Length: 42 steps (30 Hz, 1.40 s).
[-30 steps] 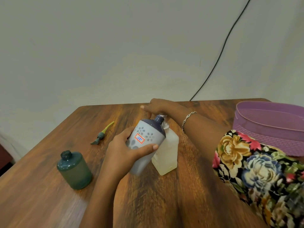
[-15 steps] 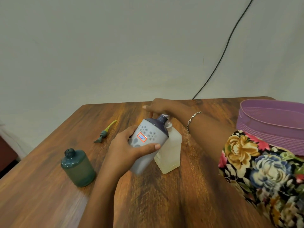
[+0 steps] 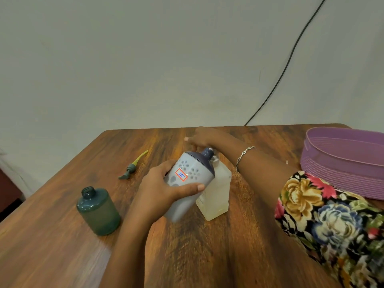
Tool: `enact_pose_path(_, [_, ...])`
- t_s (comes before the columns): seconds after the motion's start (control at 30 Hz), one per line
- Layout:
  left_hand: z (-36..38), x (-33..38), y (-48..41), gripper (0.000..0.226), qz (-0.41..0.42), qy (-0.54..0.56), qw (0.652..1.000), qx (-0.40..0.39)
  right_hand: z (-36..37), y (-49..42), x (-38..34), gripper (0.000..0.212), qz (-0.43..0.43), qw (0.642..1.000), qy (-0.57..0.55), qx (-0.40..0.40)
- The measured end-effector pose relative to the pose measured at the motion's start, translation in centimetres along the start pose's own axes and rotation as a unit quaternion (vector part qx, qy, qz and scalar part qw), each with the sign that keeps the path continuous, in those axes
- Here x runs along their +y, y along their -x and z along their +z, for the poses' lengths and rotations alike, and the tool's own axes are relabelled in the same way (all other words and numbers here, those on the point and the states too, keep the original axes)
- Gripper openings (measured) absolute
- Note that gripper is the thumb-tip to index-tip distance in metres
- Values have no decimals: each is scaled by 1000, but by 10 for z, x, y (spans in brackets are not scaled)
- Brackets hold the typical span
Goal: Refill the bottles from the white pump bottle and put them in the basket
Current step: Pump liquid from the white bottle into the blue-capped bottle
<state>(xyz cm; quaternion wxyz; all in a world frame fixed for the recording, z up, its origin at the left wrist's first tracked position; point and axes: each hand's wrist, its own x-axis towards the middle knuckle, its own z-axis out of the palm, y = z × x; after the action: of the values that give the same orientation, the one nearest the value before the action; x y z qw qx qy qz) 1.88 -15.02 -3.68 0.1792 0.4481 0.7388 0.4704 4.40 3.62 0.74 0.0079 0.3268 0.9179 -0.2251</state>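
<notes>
Your left grip point(image 3: 158, 192) curls round the tilted lilac bottle point(image 3: 188, 201), its red-edged sticker point(image 3: 181, 174) bearing an unreadable blue scrawl; your right grip point(image 3: 202, 138) lies straight-fingered atop the white pump bottle point(image 3: 217, 196) just beside it on the surface point(image 3: 207, 256)

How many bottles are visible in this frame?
3: teal bottle standing open on the left; grey patterned bottle tilted in the left hand; white pump bottle just behind it, under the right hand. The basket may hide more.

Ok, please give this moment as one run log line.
left hand: holds patterned bottle tilted | right hand: on white pump bottle | teal bottle: uncapped
</notes>
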Motion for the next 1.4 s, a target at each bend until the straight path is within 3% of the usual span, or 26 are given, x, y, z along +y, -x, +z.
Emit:
enact_pose_path(0.2, [-5,5,-1,65,17,0,1000,10,-8,-2,-1,32,-3,999,-36,24])
enact_pose_path(0.37, [-4,3,0,68,10,10,1000,-1,-2,-4,0,46,12,1000,14,17])
enact_pose_path(0.7, [-5,9,-3,68,20,-14,1000,4,-8,-2,-1,35,-3,998,-29,50])
enact_pose_path(0.93, [-7,9,1,65,14,-14,1000,10,-5,1,-4,30,5,999,6,39])
enact_pose_path(1.1, [-2,6,0,59,15,-13,1000,-1,3,-4,0,38,15,1000,12,-1])
enact_pose_path(1.4, [-9,16,-3,49,18,-43,999,-3,-9,1,-1,36,-26,995,-67,65])
